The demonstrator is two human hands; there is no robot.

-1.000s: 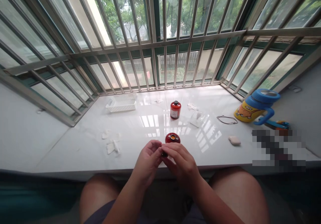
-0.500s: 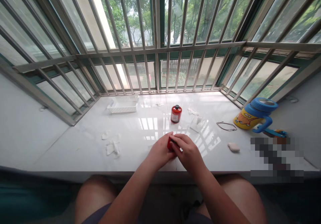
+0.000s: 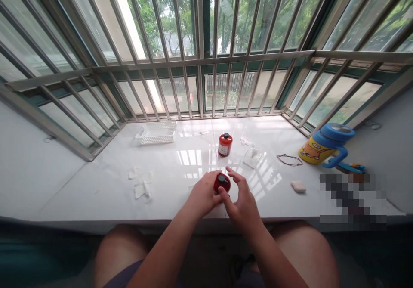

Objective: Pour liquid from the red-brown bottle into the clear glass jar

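A small red bottle with a black cap (image 3: pixel 222 184) is in my left hand (image 3: pixel 204 193), whose fingers wrap round its left side. My right hand (image 3: pixel 242 202) is at the bottle's right, with thumb and fingers spread apart. Its thumb tip lies at the lower front of the bottle; whether it presses on it I cannot tell. Just beyond my hands, a second red bottle (image 3: pixel 225 145) with a black cap and a white label stands upright on the white tabletop (image 3: pixel 106 193).
A white perforated basket (image 3: pixel 157 133) sits back left, with white scraps (image 3: pixel 140 185) nearer. Rightward are a clear plastic piece (image 3: pixel 252 157), a thin cord loop (image 3: pixel 289 159), a pale rounded block (image 3: pixel 298 186) and a blue-yellow mug (image 3: pixel 324 145). Metal bars (image 3: pixel 206 60) line the window.
My right hand's fingers have lifted off the cap and spread apart, uncovering the bottle's top. My left hand keeps its hold. The whole view has shifted slightly.
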